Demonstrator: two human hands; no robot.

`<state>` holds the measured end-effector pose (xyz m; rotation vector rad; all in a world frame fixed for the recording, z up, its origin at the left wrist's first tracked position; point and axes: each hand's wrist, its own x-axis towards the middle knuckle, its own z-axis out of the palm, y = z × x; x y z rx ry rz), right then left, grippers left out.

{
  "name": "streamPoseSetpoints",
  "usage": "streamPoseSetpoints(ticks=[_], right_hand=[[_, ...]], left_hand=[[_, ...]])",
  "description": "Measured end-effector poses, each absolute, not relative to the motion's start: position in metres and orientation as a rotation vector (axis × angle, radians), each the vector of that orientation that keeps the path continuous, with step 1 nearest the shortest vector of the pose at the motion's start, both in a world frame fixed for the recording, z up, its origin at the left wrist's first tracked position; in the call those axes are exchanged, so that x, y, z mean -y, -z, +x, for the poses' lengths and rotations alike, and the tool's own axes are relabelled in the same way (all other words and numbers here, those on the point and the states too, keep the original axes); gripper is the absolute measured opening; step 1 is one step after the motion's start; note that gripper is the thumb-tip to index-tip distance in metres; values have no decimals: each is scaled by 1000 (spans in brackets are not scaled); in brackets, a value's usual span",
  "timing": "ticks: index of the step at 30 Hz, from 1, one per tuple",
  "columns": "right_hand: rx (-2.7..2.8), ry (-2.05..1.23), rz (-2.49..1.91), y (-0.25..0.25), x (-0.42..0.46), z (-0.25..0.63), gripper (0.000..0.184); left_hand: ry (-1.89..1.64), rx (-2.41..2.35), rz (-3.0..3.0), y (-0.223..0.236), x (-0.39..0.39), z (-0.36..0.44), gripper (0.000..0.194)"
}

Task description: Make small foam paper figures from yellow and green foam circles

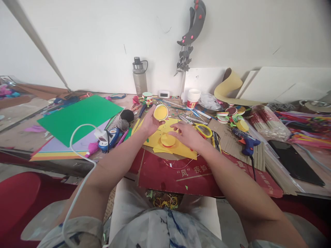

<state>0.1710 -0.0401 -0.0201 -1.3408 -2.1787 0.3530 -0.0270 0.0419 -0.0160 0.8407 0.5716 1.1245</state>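
Observation:
My left hand (150, 123) is closed around a short round piece with a yellow face and a pale rim (161, 113), like a cut-down paper cup, held tilted toward me. My right hand (185, 133) hovers just right of a yellow paper disc (168, 140), fingers apart; whether a fingertip touches the disc cannot be made out. That disc lies on yellow paper sheets (181, 148), with a bit of red showing at its lower edge. Close to my right wrist are yellow-handled scissors (203, 130).
A red cardboard sheet (160, 174) covers the front edge. At the right lie a blue glue gun (248, 144) and a black phone (296, 162). Green paper (80, 117) is on the left, near a white cable (85, 175). A bottle (140, 77) and stacked paper cups (193, 98) stand behind.

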Motion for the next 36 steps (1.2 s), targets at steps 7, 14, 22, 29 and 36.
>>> streamPoseSetpoints(ticks=[7, 14, 22, 29, 36], right_hand=[[1784, -199, -1138, 22, 33, 178, 19], [1664, -184, -1114, 23, 33, 177, 29], [1781, -169, -1050, 25, 34, 176, 38], [1830, -208, -1070, 27, 33, 175, 38], [1762, -248, -1156, 21, 36, 177, 37]], left_hand=[[-1167, -446, 1148, 22, -37, -27, 50], [-967, -472, 1097, 22, -33, -19, 63], [-825, -560, 1120, 16, -27, -17, 96], [-800, -622, 1049, 17, -29, -18, 100], [-849, -506, 973, 16, -24, -17, 65]])
